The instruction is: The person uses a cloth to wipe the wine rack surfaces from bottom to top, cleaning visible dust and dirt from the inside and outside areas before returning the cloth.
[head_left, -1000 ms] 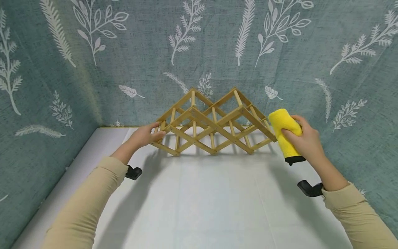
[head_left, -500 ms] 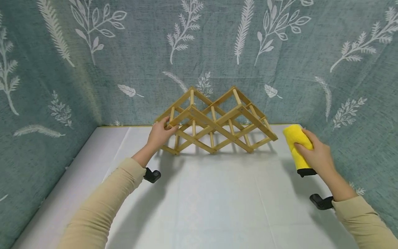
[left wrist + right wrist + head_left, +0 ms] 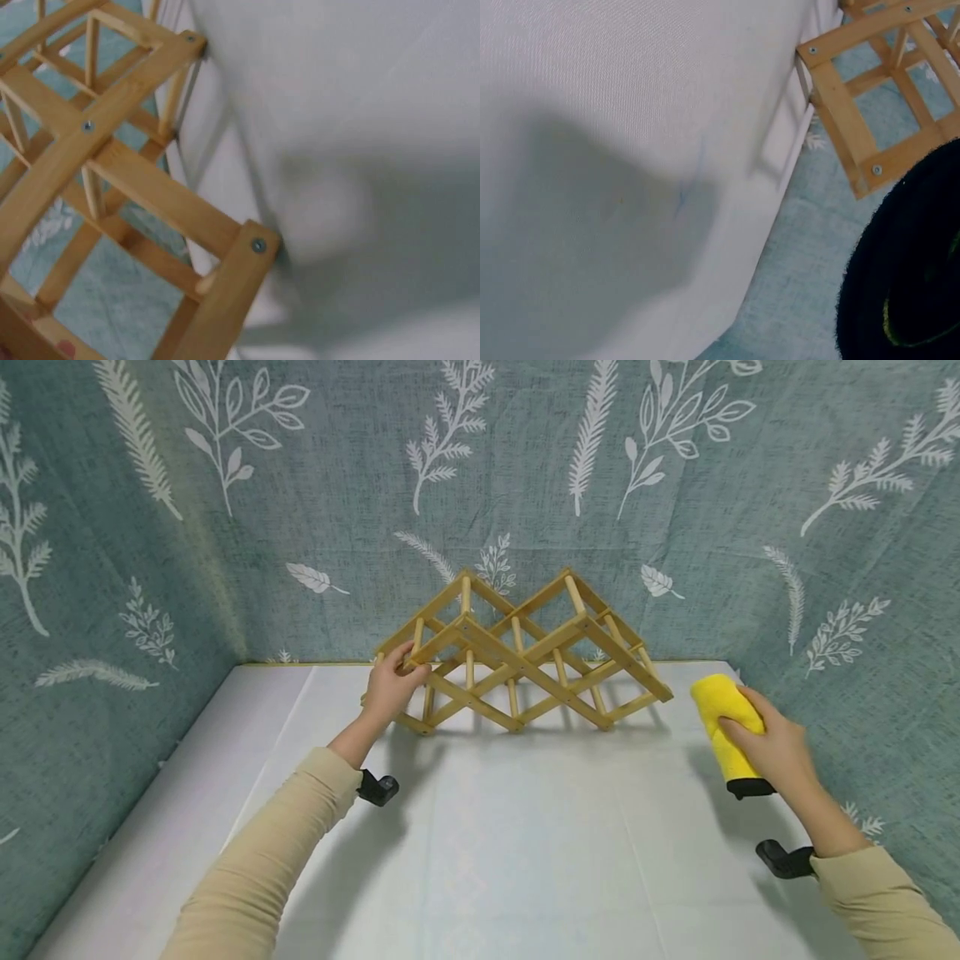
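Note:
A wooden lattice wine rack point(image 3: 525, 664) stands stretched out in a zigzag at the back of the white table. My left hand point(image 3: 390, 687) grips its left end, fingers behind a slat and thumb in front. In the left wrist view the slats, rods and screws of the rack point(image 3: 157, 187) fill the left side, with a bit of fingertip at the bottom corner. Off to the right, my right hand point(image 3: 776, 747) holds a rolled yellow towel point(image 3: 723, 718) with a black edge above the table. The towel's dark rolled end point(image 3: 866, 292) shows large in the right wrist view.
The white table point(image 3: 525, 843) spreads in front of the rack. Blue-green fabric walls point(image 3: 337, 468) with white leaf prints rise behind and at both sides. A black wrist mount point(image 3: 378, 787) juts from the left wrist, and another black mount point(image 3: 783, 860) from the right.
My left hand has moved right along the rack's left end to a new hold. My right hand has carried the towel right and nearer, away from the rack. The rack stays nearly in place.

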Demonstrator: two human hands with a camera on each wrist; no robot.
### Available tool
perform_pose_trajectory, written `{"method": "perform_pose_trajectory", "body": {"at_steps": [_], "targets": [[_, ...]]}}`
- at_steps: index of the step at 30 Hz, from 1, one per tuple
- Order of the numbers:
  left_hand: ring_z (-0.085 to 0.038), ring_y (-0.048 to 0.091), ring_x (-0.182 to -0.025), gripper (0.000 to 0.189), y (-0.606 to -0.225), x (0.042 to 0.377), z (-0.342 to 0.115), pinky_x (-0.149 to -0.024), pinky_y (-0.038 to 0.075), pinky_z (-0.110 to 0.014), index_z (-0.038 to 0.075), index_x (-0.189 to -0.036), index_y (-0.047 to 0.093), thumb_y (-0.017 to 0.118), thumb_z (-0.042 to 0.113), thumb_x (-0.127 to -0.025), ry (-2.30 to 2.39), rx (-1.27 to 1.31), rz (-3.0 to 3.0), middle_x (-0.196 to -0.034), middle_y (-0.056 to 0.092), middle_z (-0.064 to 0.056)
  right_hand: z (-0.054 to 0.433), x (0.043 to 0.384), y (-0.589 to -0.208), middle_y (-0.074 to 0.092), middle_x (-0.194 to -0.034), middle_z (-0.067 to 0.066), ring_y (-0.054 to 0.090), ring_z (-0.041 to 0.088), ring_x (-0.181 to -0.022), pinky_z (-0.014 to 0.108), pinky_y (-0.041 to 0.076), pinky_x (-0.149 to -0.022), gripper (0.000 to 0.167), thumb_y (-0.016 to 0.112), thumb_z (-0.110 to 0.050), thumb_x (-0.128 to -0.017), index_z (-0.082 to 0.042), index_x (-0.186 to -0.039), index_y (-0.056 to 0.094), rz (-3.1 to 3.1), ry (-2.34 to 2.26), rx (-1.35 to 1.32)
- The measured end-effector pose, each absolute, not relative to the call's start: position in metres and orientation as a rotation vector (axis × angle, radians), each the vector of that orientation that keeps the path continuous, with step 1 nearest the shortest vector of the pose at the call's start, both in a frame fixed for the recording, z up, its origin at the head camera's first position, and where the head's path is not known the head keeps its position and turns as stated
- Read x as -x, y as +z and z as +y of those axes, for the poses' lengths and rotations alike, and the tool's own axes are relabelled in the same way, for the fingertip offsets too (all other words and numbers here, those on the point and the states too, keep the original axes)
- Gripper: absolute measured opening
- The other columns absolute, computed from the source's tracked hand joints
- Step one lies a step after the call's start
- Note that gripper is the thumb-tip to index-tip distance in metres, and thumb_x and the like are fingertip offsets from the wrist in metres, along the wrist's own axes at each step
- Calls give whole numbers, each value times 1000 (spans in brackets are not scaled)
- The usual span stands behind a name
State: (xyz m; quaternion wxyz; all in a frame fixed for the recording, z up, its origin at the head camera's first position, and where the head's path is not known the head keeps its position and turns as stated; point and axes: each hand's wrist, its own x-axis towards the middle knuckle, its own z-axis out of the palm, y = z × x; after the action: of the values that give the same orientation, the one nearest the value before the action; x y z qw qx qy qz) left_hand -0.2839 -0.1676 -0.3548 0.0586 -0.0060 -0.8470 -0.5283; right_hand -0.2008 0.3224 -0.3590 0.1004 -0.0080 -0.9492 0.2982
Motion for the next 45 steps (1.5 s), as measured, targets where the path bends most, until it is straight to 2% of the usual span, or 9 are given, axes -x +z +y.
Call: {"method": "perform_pose_trajectory", "body": {"at_steps": [10, 17, 22, 27, 28, 32, 35, 39, 45], "targets": [[-32, 35, -131, 62, -350, 294, -195, -101, 38, -45, 22, -142, 35, 60, 37, -87, -1611, 94, -2683, -148, 28, -10, 332, 198, -353, 47, -117, 35, 54, 38, -80, 31, 41, -50, 65, 47, -42, -93, -12, -146, 23, -2804, 907, 23], [-36, 25, -135, 61, -344, 305, -226, -104, 27, -55, 24, -147, 23, 50, 36, -93, -1564, 227, -2859, -152, 19, -11, 332, 197, -350, 46, -118, 35, 52, 39, -82, 30, 40, -51, 66, 47, -42, -93, -13, -147, 22, -2813, 909, 24], [-40, 25, -133, 66, -343, 307, -234, -102, 27, -59, 23, -148, 15, 49, 38, -94, -1445, 280, -2917, -150, 18, -17, 333, 197, -351, 46, -118, 35, 52, 38, -82, 30, 40, -51, 65, 48, -41, -93, -13, -146, 23, -2807, 919, 13], [-37, 27, -133, 65, -326, 282, -197, -104, 26, -55, 9, -145, 26, 58, 14, -88, -1200, 516, -2568, -149, 25, -16, 337, 195, -349, 46, -119, 34, 52, 38, -83, 31, 41, -52, 65, 49, -40, -93, -13, -146, 22, -2798, 941, 20], [-37, 30, -130, 64, -319, 275, -184, -104, 26, -54, 5, -143, 29, 59, 11, -87, -1156, 578, -2493, -143, 34, -18, 337, 194, -348, 46, -118, 34, 52, 37, -83, 31, 41, -52, 65, 49, -40, -93, -13, -146, 22, -2796, 937, 21], [-36, 31, -130, 63, -294, 250, -126, -109, 13, -55, 2, -139, 36, 64, 20, -85, -996, 706, -2425, -138, 42, -16, 336, 194, -345, 48, -117, 33, 52, 36, -80, 31, 40, -51, 65, 48, -42, -93, -15, -146, 23, -2793, 904, 23], [-32, 24, -136, 69, -286, 237, -84, -112, 6, -52, 6, -141, 33, 64, 33, -85, -923, 734, -2519, -145, 34, -11, 333, 195, -344, 48, -116, 32, 52, 35, -79, 31, 40, -51, 65, 48, -43, -92, -16, -146, 24, -2799, 898, 21], [-26, 25, -136, 73, -293, 230, -38, -112, 17, -43, 6, -143, 28, 59, 41, -87, -1009, 779, -2612, -147, 31, -9, 330, 195, -345, 48, -117, 33, 53, 35, -80, 31, 41, -51, 66, 48, -44, -92, -16, -146, 23, -2807, 918, 21], [-21, 53, -98, 52, -308, 238, -12, -92, 40, -37, 3, -133, 43, 55, 32, -92, -1153, 608, -2487, -109, 58, -8, 331, 194, -347, 47, -117, 32, 53, 33, -78, 32, 43, -51, 67, 48, -44, -92, -15, -147, 22, -2803, 946, 36]]}}
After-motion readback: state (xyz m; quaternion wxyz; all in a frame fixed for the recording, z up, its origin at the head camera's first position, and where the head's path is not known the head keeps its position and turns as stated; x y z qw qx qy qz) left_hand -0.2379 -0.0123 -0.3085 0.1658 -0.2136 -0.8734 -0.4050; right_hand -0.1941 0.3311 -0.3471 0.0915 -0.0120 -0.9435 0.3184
